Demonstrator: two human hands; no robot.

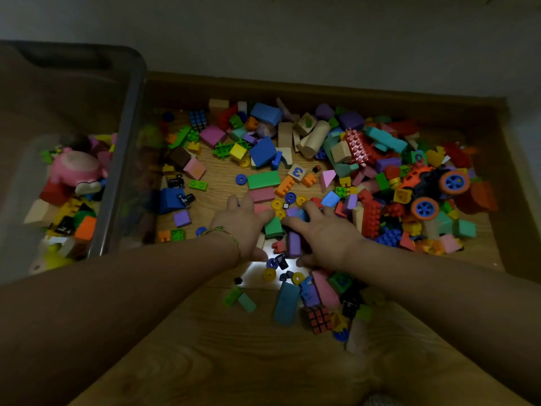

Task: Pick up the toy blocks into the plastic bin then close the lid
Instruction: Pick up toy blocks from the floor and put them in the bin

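Observation:
A big scatter of colourful toy blocks (292, 159) covers the wooden floor. Both hands rest side by side on the pile, palms down. My left hand (244, 222) lies with fingers spread over a pink block (262, 195). My right hand (325, 232) has its fingers curled over a purple block (293, 244) and a green block (272, 227) that sit between the two hands. The clear plastic bin (128, 148) stands at the left, holding several blocks and a pink plush toy (77, 168). No lid can be made out.
An orange toy car with blue wheels (433, 186) sits at the right of the pile. A small puzzle cube (319, 319) and a teal block (287, 303) lie near my forearms. A dark wooden edge (322, 86) and a pale wall bound the far side.

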